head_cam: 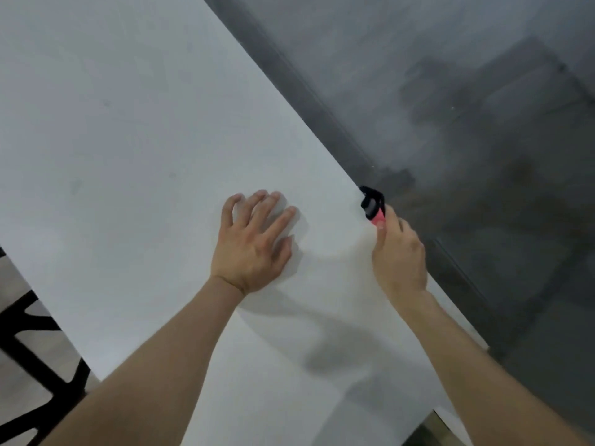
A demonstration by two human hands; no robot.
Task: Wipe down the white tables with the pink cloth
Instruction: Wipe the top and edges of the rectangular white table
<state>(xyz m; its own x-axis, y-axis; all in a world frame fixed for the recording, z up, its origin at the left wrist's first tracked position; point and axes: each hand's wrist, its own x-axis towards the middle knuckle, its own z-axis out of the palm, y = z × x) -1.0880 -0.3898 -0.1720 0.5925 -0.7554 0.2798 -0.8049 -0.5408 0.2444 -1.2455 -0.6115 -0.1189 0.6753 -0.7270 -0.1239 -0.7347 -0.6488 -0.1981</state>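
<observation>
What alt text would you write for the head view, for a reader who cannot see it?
A person's right hand pinches a small pink and black object at the right edge of a white table, while the left hand rests flat on it, fingers spread. Dark grey floor lies beyond the edge.

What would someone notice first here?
The big white table fills the left and centre, and the left hand rests on it with fingers spread. At its right edge, the right hand grips a pink and black thing.
</observation>
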